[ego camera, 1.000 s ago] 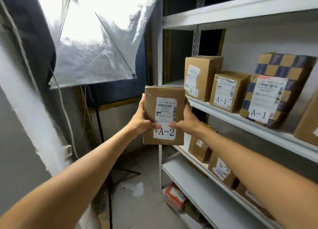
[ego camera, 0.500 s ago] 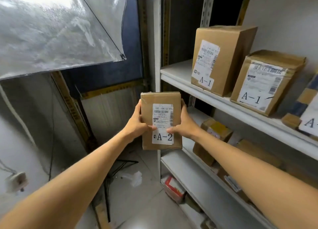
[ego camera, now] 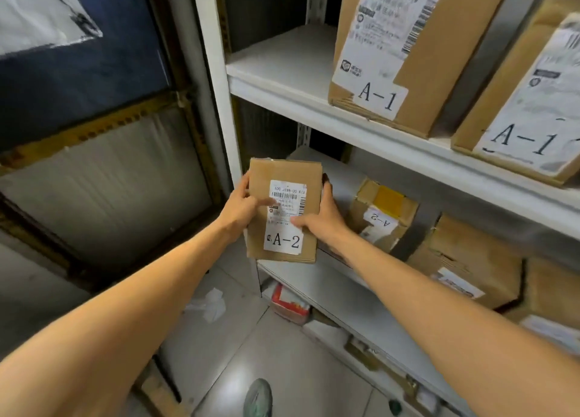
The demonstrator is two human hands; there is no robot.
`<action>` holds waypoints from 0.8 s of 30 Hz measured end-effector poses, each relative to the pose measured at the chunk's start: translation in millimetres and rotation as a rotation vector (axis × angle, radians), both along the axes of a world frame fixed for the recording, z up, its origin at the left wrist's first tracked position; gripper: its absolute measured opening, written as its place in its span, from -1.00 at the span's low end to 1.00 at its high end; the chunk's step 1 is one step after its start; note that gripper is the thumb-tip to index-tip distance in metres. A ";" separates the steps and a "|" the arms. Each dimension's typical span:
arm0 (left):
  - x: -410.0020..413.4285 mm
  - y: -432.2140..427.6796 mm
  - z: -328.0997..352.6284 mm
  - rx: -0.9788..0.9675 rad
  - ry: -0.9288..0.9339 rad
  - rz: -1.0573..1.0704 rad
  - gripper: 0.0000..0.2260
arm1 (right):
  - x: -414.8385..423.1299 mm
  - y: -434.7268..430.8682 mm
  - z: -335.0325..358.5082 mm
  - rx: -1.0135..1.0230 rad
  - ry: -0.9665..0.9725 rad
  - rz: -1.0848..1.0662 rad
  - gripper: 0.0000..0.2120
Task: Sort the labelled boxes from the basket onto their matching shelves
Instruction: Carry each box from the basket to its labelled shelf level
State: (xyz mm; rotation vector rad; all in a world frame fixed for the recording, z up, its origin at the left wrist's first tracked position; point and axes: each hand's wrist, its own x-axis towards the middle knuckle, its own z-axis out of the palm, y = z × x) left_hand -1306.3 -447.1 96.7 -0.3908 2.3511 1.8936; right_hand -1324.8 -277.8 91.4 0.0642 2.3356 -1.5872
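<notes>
Seen from the head, both forearms stretch forward, the left hand (ego camera: 241, 203) and right hand (ego camera: 320, 219) gripping the upright A-2 box (ego camera: 285, 237) between them by its side edges, thumbs pressed on its label, at the front corner of the shelf (ego camera: 340, 175), with another labelled box (ego camera: 384, 216) just right of the right hand.

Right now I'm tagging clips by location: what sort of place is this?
Likely a parcel storeroom: white metal shelving holds A-1 boxes with shipping labels, and an A-2 box sits one shelf lower.
</notes>
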 end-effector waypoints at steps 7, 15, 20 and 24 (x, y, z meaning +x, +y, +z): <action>-57.8 -7.4 -13.8 0.021 -0.058 -0.088 -0.48 | -32.6 -2.7 -8.8 -0.046 -0.051 -0.153 -0.03; -82.3 1.1 -16.8 0.141 -0.017 -0.122 -0.51 | -48.7 -1.6 -14.9 0.002 0.070 -0.317 -0.15; -84.4 4.5 -25.2 0.113 -0.030 -0.144 -0.45 | -44.3 -3.7 -22.4 0.092 0.001 -0.277 -0.02; -79.0 4.7 -24.5 0.076 -0.031 -0.162 -0.37 | -39.1 1.8 -25.6 0.152 0.020 -0.255 -0.21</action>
